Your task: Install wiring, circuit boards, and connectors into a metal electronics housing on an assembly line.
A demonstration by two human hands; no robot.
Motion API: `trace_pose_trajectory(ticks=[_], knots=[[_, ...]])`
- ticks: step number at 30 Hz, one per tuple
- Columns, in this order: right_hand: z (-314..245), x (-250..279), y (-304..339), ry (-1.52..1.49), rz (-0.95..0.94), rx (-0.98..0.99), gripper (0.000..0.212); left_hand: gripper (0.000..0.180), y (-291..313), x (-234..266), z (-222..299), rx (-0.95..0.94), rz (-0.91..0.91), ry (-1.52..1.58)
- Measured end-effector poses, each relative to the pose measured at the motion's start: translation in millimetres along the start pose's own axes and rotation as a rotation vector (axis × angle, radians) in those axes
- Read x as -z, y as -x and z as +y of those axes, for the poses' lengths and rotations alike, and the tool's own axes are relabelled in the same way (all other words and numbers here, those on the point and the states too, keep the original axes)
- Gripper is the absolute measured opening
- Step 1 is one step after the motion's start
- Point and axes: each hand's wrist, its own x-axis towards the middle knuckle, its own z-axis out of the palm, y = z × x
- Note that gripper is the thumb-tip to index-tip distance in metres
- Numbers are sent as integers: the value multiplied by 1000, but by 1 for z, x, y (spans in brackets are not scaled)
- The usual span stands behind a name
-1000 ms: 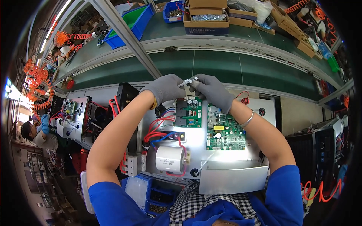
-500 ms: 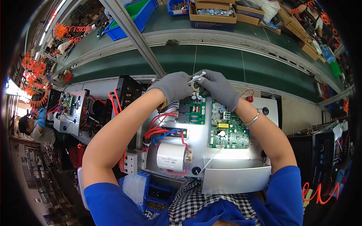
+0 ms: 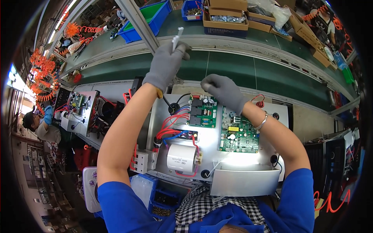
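My left hand (image 3: 168,64), in a grey glove, is raised over the far edge of the work and closed round a few thin white cable ties (image 3: 178,37). Its fingers point away from me. My gloved right hand (image 3: 225,92) is curled just above the green circuit board (image 3: 241,134); whatever its fingers may hold is hidden. Left of that board, a smaller green board (image 3: 203,112) with black relays sits on the metal panel (image 3: 210,141). Red and blue wires (image 3: 171,124) run from it towards a white cylindrical capacitor (image 3: 181,158).
A bent sheet-metal cover (image 3: 244,181) stands at the panel's near edge. Blue parts bins (image 3: 165,198) lie below it. Beyond is a green conveyor (image 3: 229,66) with an aluminium post (image 3: 140,23), and cardboard boxes (image 3: 225,27) behind. Another person (image 3: 42,124) works at far left.
My hands have come apart. The left has moved up and away to the left with the cable ties. The right has stayed near the boards, its fingers curled.
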Motion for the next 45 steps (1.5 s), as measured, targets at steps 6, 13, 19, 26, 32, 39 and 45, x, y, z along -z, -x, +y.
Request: trace_pose_trajectory(ticks=[6,13,19,26,32,39,45], knots=[[-45,-44,-45,723,-129,280,30,30,1,3,10,-213,91,132],[0,-122,-112,828,-293,202,36,30,8,12,12,-337,98,185],[-30,-65,-97,99,-267,-216,35,31,3,19,7,-292,102,236],[-32,-18,-61,-125,18,-153,33,33,-3,23,3,-177,112,65],[-22,-8,-52,-232,23,-212,33,35,-7,23,-21,38,-268,-354],[-17,3,-49,-410,-32,-317,27,31,-6,19,-19,151,-607,-424],[-1,12,-41,-132,-170,-368,29,27,1,21,-4,59,-612,-832]])
